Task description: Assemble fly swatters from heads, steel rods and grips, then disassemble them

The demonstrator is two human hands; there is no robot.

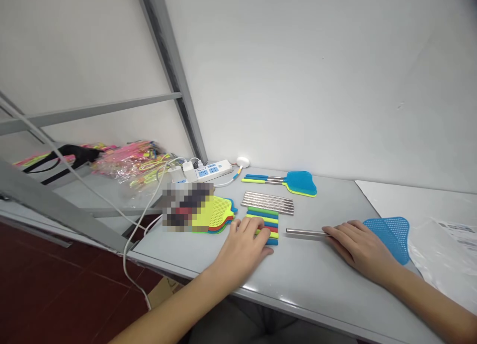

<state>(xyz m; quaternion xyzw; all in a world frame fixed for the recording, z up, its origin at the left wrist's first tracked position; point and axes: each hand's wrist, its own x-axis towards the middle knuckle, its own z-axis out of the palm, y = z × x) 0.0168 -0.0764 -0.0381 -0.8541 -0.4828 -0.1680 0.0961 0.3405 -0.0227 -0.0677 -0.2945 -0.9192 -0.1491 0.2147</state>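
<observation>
My left hand (244, 244) reaches over a row of coloured plastic handle tubes (263, 219), green, blue, yellow and red. Its fingers are bent around the near end of the row, with the thumb by the nearest blue tube; the exact grip is partly hidden. My right hand (359, 247) is closed on a fly swatter whose bare metal rod (303, 232) points left and whose blue mesh head (393, 237) shows beyond the wrist. Behind the handles lie several loose metal rods (267, 202).
Fly swatters with handles (279, 180) lie at the back. A stack of swatter heads (216, 212) is left of my left hand, partly under a blurred patch. A power strip (212, 170), cables, bagged goods (134, 160), a metal frame (179, 76) and white plastic sheeting (439, 249) surround the work.
</observation>
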